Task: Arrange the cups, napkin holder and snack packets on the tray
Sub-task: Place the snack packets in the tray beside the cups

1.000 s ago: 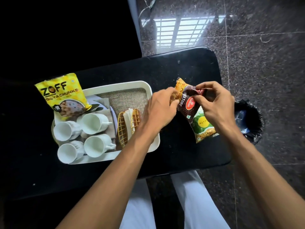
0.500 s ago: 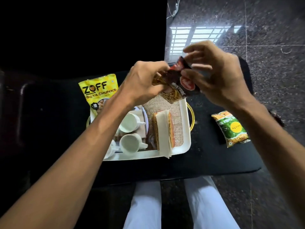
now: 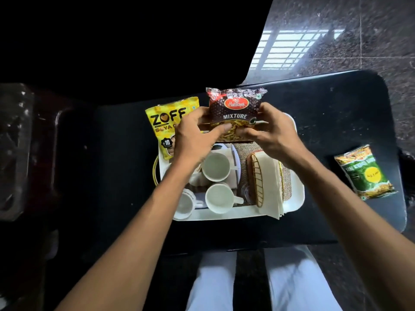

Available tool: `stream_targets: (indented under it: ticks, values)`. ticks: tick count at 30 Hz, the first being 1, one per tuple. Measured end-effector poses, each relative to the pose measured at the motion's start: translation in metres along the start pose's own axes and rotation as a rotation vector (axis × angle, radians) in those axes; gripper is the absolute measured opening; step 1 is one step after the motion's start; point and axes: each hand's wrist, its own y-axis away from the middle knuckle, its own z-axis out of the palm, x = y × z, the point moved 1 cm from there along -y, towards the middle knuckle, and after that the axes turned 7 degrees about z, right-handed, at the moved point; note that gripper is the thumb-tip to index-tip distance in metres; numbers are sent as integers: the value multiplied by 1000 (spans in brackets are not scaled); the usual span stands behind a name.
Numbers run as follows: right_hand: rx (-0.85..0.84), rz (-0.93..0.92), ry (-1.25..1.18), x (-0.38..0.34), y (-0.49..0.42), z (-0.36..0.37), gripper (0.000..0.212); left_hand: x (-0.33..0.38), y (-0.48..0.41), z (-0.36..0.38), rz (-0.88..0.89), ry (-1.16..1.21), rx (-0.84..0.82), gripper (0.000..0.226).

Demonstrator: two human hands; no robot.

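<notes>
Both hands hold a brown Mixture snack packet (image 3: 235, 108) upright over the far edge of the white tray (image 3: 294, 198). My left hand (image 3: 197, 138) grips its lower left corner and my right hand (image 3: 271, 133) its lower right. A yellow Zoff soya packet (image 3: 164, 122) leans at the tray's far left, partly behind my left hand. Several white cups (image 3: 216, 167) stand in the tray's left half. A gold wire napkin holder (image 3: 260, 180) with white napkins stands in the right half. A green snack packet (image 3: 363, 173) lies flat on the black table (image 3: 336, 122), to the right of the tray.
The table's right edge runs just beyond the green packet, with dark stone floor (image 3: 370, 52) past it. A dark chair-like object (image 3: 24, 149) stands at the left. My white-trousered legs (image 3: 292, 283) show below the table's near edge.
The brown packet was lifted off the table's right side, carried left over the tray and turned upright, label facing me. The green packet that lay under it stays on the table.
</notes>
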Motion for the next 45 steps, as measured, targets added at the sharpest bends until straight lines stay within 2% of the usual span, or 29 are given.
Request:
stream_targets:
  ticks: [5, 13, 17, 22, 27, 31, 36, 39, 45]
  values:
    - [15, 87, 75, 7, -12, 7, 50, -15, 3, 6, -109, 63, 92, 29]
    - [28, 154, 172, 13, -30, 15, 50, -20, -1, 22, -177, 46, 81, 20]
    - [76, 144, 196, 15, -33, 23, 51, -22, -2, 26, -230, 40, 62, 17]
    - [140, 158, 221, 18, -38, 27, 56, -27, -4, 27, -291, 20, 80, 26]
    - [145, 142, 213, 17, -39, 27, 58, -26, 0, 26, -325, 45, 111, 26]
    - [123, 132, 179, 19, -36, 16, 62, -12, 7, 19, -354, 87, 137, 38]
    - [223, 54, 244, 31, -11, -20, 48, 14, 19, 29, -282, 121, 227, 35]
    - [262, 53, 221, 47, 11, -54, 39, 41, 26, 56, -211, 172, 169, 28]
    - [379, 148, 187, 93, 55, -125, 31, 93, 45, 141, -66, 131, -120, 26]
